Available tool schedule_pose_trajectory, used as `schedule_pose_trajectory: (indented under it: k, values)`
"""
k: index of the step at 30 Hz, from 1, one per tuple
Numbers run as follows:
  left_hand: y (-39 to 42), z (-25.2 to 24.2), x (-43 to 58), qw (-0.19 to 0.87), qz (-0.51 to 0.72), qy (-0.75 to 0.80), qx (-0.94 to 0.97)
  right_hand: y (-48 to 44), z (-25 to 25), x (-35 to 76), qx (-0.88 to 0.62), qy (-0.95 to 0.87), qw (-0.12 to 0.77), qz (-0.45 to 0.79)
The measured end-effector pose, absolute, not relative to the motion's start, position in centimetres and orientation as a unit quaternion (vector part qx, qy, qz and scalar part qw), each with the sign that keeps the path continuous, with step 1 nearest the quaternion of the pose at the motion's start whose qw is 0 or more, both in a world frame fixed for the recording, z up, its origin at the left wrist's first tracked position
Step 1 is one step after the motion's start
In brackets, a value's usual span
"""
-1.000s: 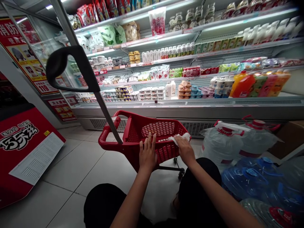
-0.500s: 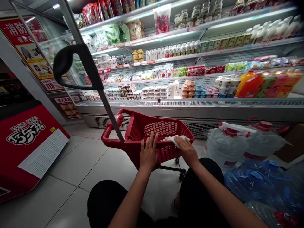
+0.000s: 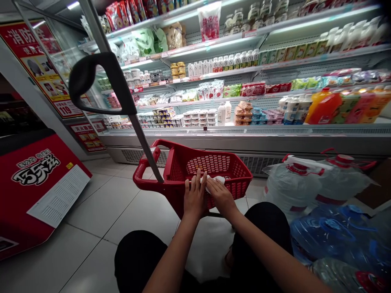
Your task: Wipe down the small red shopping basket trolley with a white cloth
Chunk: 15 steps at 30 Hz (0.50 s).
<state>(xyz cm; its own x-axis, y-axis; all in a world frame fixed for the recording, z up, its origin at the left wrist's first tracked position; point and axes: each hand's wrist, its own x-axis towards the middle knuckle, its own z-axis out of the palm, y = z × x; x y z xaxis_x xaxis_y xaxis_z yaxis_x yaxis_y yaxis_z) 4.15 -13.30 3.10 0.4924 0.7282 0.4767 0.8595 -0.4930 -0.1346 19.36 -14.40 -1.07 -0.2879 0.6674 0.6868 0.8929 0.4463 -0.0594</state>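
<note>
A red plastic shopping cart point(image 3: 241, 183) stands sideways before me, its red handle at the left end. My left hand point(image 3: 194, 198) rests against the near side of the basket, fingers spread and pointing up. Close beside it, my right hand point(image 3: 221, 198) presses a white cloth point(image 3: 219, 179) onto the near rim. Much of the cloth is covered by the fingers. A grey pole with a black loop handle point(image 3: 122, 85) rises at an angle from the cart's left part.
Beyond the cart runs a refrigerated shelf point(image 3: 183, 134) of dairy and drinks. Wrapped water jugs point(image 3: 288, 187) and blue water bottles point(image 3: 330, 232) stand on the floor at right. A red freezer point(image 3: 39, 195) is at left. My knees flank the cart's near side.
My right hand has slid left along the rim with the white cloth, from near the cart's right end to beside my left hand. The left hand has barely moved.
</note>
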Motion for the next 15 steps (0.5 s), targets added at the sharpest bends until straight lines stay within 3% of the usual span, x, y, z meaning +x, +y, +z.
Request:
schedule_pose_trajectory:
  k: [10,15]
  values:
    - [-13.6,3.4,4.0,0.225,-0.166,-0.463,-0.841,-14.7,-4.4,33.6,-0.615,-0.694,0.331,-0.177]
    - [-13.7,3.2,4.6,0.228,-0.180,-0.464,-0.837,-14.3,-3.9,30.3,-0.622,-0.681,0.348,-0.169]
